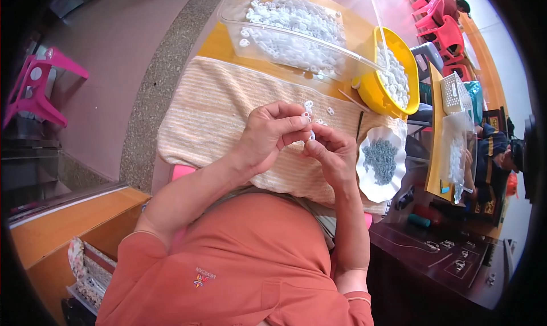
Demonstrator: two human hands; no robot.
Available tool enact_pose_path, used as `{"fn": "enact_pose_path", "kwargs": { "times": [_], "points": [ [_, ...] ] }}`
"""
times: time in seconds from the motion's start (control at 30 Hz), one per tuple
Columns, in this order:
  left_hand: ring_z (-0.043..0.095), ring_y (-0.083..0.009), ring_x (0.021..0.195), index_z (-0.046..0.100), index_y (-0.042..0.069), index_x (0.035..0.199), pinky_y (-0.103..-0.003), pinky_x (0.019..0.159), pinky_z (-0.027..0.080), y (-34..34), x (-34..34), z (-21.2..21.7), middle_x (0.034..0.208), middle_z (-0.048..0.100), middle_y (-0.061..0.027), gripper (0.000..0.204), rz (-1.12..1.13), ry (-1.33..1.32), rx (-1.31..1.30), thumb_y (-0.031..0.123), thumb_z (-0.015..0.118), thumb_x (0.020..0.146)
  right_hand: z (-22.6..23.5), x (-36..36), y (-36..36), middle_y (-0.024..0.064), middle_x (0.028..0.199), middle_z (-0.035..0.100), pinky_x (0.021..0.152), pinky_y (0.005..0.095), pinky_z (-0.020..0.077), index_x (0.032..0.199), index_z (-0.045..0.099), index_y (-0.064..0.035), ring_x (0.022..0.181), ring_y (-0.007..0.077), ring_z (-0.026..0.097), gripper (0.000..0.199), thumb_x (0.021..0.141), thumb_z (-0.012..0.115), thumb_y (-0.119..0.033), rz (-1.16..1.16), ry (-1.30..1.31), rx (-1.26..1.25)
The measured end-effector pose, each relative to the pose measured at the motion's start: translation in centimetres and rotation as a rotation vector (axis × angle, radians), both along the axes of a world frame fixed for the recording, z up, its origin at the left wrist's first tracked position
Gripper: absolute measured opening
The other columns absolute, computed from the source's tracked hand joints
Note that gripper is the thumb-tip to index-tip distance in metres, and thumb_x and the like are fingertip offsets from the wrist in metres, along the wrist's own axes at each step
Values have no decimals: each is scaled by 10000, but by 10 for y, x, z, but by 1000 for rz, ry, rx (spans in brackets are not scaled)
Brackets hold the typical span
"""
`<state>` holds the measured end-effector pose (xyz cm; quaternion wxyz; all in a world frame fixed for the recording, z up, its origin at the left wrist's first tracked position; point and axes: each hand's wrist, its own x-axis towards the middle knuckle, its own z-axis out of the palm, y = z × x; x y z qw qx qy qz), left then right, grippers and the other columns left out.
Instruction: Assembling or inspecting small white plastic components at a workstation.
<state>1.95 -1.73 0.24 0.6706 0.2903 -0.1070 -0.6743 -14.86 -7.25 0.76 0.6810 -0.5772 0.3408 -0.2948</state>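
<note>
In front of my belly, both hands meet over a striped beige towel (pixel 208 106). My left hand (pixel 270 132) pinches a small white plastic piece (pixel 306 115) with holes in it, between thumb and fingertips. Close beside it, my right hand (pixel 333 152) has thumb and forefinger closed on another small white piece (pixel 312 135). Whether the two pieces touch cannot be made out. Just beyond my fingertips, a loose white piece (pixel 330 111) and a few others lie on the towel. To the right, a white wavy-rimmed dish (pixel 371 188) holds many tiny grey-green parts (pixel 380 161).
A clear plastic bin (pixel 228 21) heaped with white pieces stands at the far side. Right of it is a yellow basin (pixel 413 58) of white pieces. A thin stick (pixel 353 100) and a dark rod (pixel 360 125) lie nearby. Another person (pixel 493 155) sits at a table on the right.
</note>
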Motion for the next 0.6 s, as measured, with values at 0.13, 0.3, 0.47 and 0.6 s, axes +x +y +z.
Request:
{"fn": "enact_pose_path", "kwargs": {
  "times": [0.13, 0.3, 0.47, 0.6],
  "points": [
    [663, -164, 809, 629, 19, 951, -268, 755, 573, 0, -3, -1, 932, 667, -103, 95, -7, -6, 16, 2, 618, 858, -2, -4, 0, 100, 939, 674, 682, 274, 568, 1136, 606, 51, 756, 163, 662, 318, 829, 671, 3, 8, -46, 51],
    [662, -164, 804, 627, 17, 951, -269, 757, 570, -1, -4, -5, 931, 666, -101, 93, -22, -6, 29, 5, 619, 859, -2, -5, 0, 101, 933, 670, 687, 283, 576, 1108, 602, 61, 756, 166, 662, 302, 821, 677, 6, 10, -43, 83],
    [662, -163, 811, 628, 14, 950, -271, 760, 571, 0, -6, -5, 925, 667, -100, 93, -35, -8, 29, 4, 619, 859, -3, -4, 0, 99, 923, 663, 684, 301, 584, 1079, 585, 56, 769, 159, 657, 292, 807, 684, 16, -37, -76, 116],
    [662, -161, 812, 628, 7, 946, -277, 757, 574, 0, -7, -5, 917, 667, -99, 91, -40, -30, 61, -4, 619, 856, -4, -7, -2, 103, 915, 658, 685, 303, 585, 1067, 572, 53, 768, 156, 653, 289, 801, 683, 26, -83, -106, 124]
  ]
}}
